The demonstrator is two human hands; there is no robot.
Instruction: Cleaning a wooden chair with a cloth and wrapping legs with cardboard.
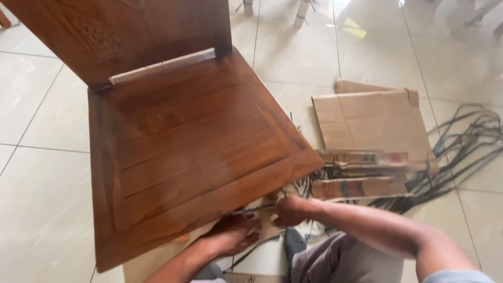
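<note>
While both hands sit at the near front edge of the wooden chair, the work looks to be on the seat's underside/front rail. Left hand is curled palm-up under that edge, fingers closed round sth thin and dark, prob a cord or strap end; can't tell exactly what, it's blurred. Right hand is pinched shut just right of it, near the seat's front right corner, thumb & fingers nipped on what seems the same thin strand; grip itself is partly hidden.

Chair stands on the tiled floor, backrest at the far side, seat tilted toward the camera. A sheet of cardboard lies flat on the floor just off the seat's right corner, w/ a couple of folded printed cardboard strips along its near edge. A bundle of dark straps trails off to the right of the cardboard, some ends reaching in under the seat corner. More cardboard shows under the chair's front edge.

To do this well, I'd judge: keep the strand taut btw the two hands, hold it snug to the seat edge so it doesn't slip, and keep the cardboard padding btw strap and wood so the finish isn't marked
</note>
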